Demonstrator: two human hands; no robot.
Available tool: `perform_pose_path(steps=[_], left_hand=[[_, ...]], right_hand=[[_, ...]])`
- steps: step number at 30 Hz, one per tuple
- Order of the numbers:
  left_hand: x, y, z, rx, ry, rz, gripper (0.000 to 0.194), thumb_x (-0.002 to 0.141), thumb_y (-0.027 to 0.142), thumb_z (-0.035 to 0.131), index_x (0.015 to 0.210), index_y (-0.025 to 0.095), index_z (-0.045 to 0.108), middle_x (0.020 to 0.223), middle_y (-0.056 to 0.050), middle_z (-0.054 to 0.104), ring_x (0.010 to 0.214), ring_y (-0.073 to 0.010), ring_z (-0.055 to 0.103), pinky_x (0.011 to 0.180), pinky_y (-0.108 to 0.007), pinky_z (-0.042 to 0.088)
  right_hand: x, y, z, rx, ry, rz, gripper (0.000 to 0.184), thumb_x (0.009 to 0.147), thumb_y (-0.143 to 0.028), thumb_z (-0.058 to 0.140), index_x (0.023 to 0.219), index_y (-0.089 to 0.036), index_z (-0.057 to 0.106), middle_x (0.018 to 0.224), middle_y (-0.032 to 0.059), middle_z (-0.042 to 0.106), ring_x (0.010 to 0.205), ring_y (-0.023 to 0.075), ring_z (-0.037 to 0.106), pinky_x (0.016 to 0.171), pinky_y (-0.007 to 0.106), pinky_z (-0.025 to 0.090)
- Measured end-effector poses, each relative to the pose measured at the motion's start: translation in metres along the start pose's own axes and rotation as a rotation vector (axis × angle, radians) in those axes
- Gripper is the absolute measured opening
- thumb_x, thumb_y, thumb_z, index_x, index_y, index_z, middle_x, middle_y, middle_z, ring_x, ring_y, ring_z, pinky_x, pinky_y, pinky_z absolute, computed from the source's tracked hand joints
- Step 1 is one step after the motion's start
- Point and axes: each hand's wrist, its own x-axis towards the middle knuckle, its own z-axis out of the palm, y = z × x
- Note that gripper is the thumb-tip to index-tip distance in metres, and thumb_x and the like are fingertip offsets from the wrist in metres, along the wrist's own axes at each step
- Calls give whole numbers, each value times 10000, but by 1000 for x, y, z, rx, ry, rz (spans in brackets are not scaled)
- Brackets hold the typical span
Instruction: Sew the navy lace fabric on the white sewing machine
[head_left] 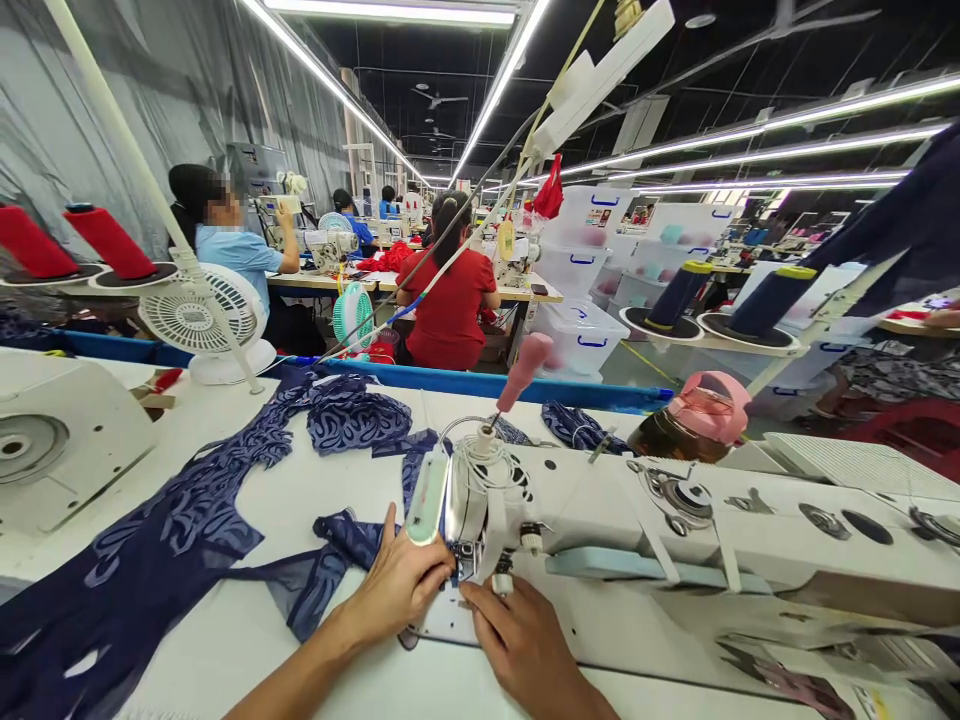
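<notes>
A white sewing machine (675, 520) stands in front of me on a white table (247, 640). My left hand (401, 580) rests at the needle area, its fingers pressing dark blue patterned fabric (172, 520) near the presser foot (466, 560). My right hand (525, 640) lies flat on the machine bed just right of the needle, fingertips toward it. Whether it touches fabric is hidden. The fabric trails away to the left across the table.
A small white fan (206, 320) and red thread cones (109, 240) stand at the left. Dark blue thread cones (765, 300) and a pink-lidded jar (697, 415) sit at the right. Other people sew at tables behind; clear storage bins (581, 335) are stacked beyond.
</notes>
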Motion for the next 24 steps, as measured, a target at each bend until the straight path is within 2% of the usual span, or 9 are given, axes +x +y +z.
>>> perform_pose_path(steps=[8,19,24], left_hand=[[-1,-3,3,-3,-19,-36,252,1015,234,453,892,244,672,847,5,658,893,-189,561,1005,-455,437],[-2,-1,5,45,47,28,214,989,159,476,883,233,647,853,14,648,875,-169,573,928,-393,472],[-7,2,8,98,64,78,187,954,110,502,922,224,647,884,0,650,891,-179,591,998,-467,448]], right_hand=[[-3,-2,1,-8,-99,17,354,966,-81,424,1239,-197,616,875,55,658,773,239,622,709,376,503],[-3,-3,1,0,-83,8,358,949,-71,441,1230,-191,628,865,48,654,769,237,614,704,372,503],[-2,-1,-2,13,-73,20,373,941,-62,435,1225,-197,636,885,59,666,789,237,625,727,375,513]])
